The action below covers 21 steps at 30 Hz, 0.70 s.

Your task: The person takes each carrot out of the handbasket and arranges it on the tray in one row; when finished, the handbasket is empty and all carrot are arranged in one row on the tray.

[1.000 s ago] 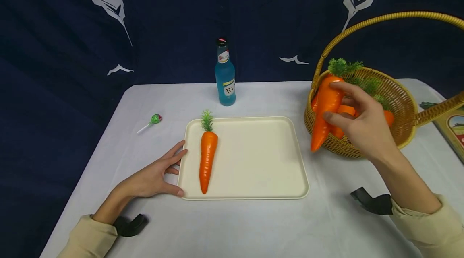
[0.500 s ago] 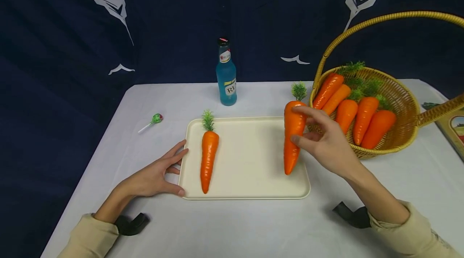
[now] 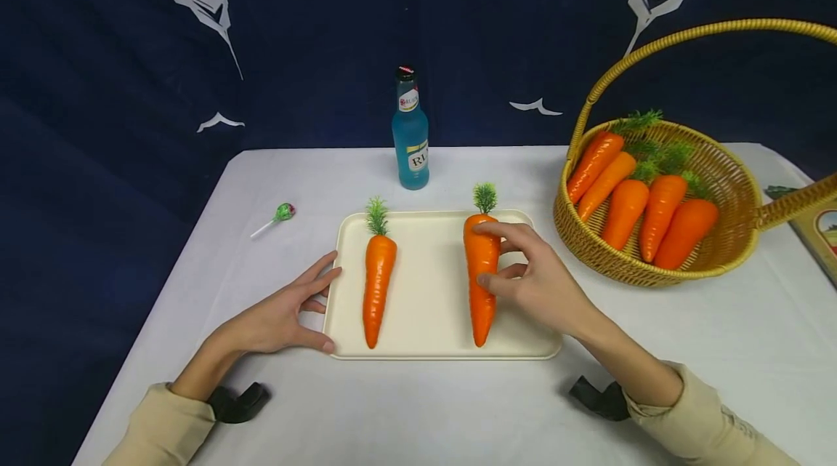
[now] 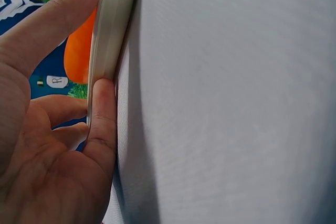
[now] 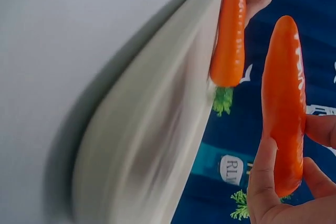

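Observation:
My right hand (image 3: 539, 288) pinches an orange carrot (image 3: 481, 251) with a green leafy top between thumb and fingers. It holds this carrot over the right half of the cream tray (image 3: 428, 291), and the right wrist view shows a gap between the carrot (image 5: 283, 82) and the tray. A second carrot (image 3: 377, 288) lies on the left part of the tray, its leafy end toward the back. Spread along the tray's left rim, my left hand (image 3: 277, 317) touches it with its fingers and thumb; the left wrist view shows fingertips (image 4: 104, 95) against the outer edge.
On the right stands a wicker basket (image 3: 742, 233) with a tall handle, holding several carrots (image 3: 660, 215). A blue bottle (image 3: 410, 142) stands upright behind the tray. A lollipop (image 3: 282, 212) lies back left. Part of a printed box or book (image 3: 817, 233) shows at the right edge.
My right hand has carried the carrot left from above the basket to over the tray's right half. The left hand stays at the tray's left rim.

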{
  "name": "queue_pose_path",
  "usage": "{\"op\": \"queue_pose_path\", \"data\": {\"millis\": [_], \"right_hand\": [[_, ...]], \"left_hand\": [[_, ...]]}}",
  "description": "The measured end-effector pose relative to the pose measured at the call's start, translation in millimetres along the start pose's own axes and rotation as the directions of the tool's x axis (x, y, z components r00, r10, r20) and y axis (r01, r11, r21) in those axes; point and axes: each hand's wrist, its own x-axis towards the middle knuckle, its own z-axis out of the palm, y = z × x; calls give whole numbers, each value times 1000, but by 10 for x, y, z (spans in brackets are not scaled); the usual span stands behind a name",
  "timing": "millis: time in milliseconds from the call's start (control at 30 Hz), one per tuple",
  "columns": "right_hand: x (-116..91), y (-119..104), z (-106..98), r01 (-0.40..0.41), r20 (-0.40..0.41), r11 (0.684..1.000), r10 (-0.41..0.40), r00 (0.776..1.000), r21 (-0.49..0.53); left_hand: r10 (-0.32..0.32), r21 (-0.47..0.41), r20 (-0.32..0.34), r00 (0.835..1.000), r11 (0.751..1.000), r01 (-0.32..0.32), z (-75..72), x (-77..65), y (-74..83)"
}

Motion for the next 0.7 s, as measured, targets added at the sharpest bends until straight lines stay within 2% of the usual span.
{"op": "queue_pose_path", "data": {"millis": [133,300,500,700], "right_hand": [[21,-12,144,-20,22,999,19,1000,33],[39,0,293,-34,47,999,33,998,21],[100,15,444,-13,74,1000,14,997,-22],[155,-5,562,-33,86,996,40,995,-84]], "left_hand": [[4,-9,1,1000,1000,-4,-12,-3,9],[7,-24,10,1000,1000,-7,6,11,23],[-1,-12,1,1000,1000,1,14,17,23],[6,-22,-3,1000,1000,-6,7,9,-5]]}}
